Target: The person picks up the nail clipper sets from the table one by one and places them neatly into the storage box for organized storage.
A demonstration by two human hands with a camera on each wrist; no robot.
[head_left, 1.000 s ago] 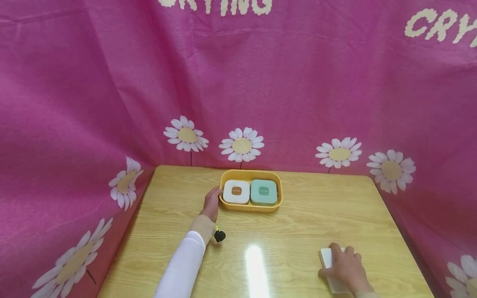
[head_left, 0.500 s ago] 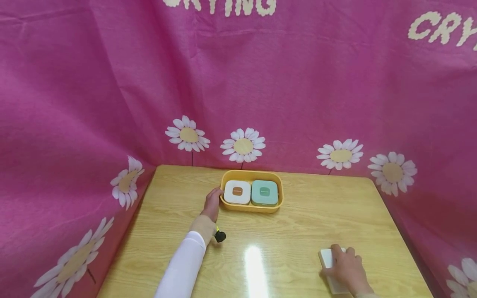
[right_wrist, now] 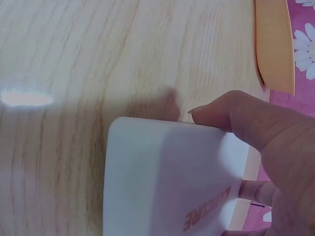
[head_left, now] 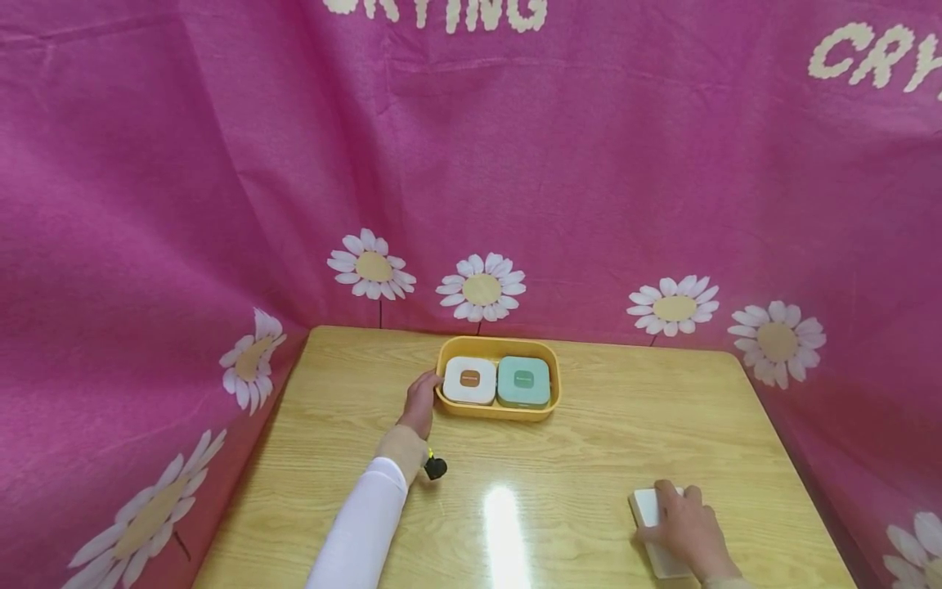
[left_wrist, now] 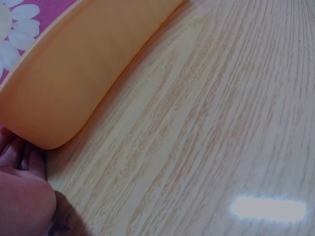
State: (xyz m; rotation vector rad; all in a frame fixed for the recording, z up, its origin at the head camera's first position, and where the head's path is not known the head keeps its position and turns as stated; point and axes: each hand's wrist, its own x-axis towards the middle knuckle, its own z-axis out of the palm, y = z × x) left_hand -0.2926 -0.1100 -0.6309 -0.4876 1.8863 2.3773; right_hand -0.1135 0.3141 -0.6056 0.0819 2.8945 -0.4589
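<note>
My right hand grips a white rounded box at the front right of the table, thumb on one side and fingers on the other. In the right wrist view, orange letters reading partly "ICURE" show on the white face. My left hand is at the left end of a yellow oblong basket, fingers bent at its end wall. Inside the basket, a white square box with a brown label sits beside a mint green one.
The wooden table backs onto a magenta curtain printed with daisies, which also rises along both sides. A black pendant hangs at the left wrist. Light glares off the tabletop near the front.
The head view shifts very slightly. Both hands, the basket and the white box stay almost where they were.
</note>
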